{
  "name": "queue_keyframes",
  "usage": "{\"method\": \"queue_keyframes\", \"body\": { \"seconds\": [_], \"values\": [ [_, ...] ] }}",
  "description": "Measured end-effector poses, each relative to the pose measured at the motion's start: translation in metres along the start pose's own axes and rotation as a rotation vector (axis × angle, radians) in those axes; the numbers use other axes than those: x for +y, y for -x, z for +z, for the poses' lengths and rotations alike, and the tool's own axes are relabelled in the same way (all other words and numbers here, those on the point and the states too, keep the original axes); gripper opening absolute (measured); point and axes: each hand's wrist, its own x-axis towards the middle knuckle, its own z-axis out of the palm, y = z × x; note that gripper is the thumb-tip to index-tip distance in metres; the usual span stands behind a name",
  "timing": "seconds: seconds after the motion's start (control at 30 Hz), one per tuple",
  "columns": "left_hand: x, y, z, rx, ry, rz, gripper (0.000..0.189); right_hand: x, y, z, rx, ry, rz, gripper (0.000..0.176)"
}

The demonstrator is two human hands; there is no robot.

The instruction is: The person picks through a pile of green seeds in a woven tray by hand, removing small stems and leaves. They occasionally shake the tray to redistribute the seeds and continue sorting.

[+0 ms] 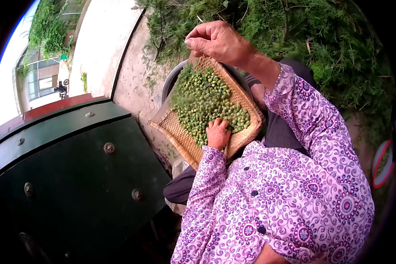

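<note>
A woven winnowing tray [246, 101] tilts across the lap, with a heap of small round green cones [202, 94] and bits of green sprig in it. My left hand [218, 133] lies on the near edge of the heap, palm down with its fingers stretched over the cones. Above the tray's far corner is my right hand [220, 42], thumb and fingers pressed together. What that pinch holds, if anything, is too small to make out. Part of a grey metal basin [168, 81] shows under the tray, its inside mostly hidden.
Cut evergreen branches [330, 57] are piled at the far and right side. A dark green metal box [75, 176] with round studs stands close on the left. A red-rimmed container [375, 176] with green contents is at the right edge. Concrete floor [141, 70] lies beyond.
</note>
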Motion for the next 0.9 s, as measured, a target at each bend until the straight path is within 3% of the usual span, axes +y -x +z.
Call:
{"method": "queue_keyframes", "body": {
  "seconds": [0.17, 0.37, 0.5, 0.7, 0.9],
  "values": [
    [-0.017, 0.014, 0.008, 0.082, -0.05, 0.064, 0.025, 0.004, 0.003, 0.001, -0.01, 0.045, 0.016, 0.021],
    [-0.047, 0.043, 0.014, -0.038, -0.088, -0.073, 0.019, 0.012, 0.005, 0.004, 0.017, 0.012, -0.021, 0.02],
    [-0.069, 0.06, 0.013, -0.042, -0.018, -0.063, 0.017, 0.012, 0.007, 0.005, -0.004, -0.024, -0.055, 0.021],
    [-0.048, 0.019, 0.013, 0.188, 0.274, -0.104, 0.011, 0.002, 0.006, 0.005, -0.065, 0.024, -0.039, 0.02],
    [-0.024, -0.013, 0.026, 0.16, 0.133, -0.158, 0.011, 0.001, 0.005, 0.007, 0.003, 0.009, -0.063, 0.023]
  ]
}}
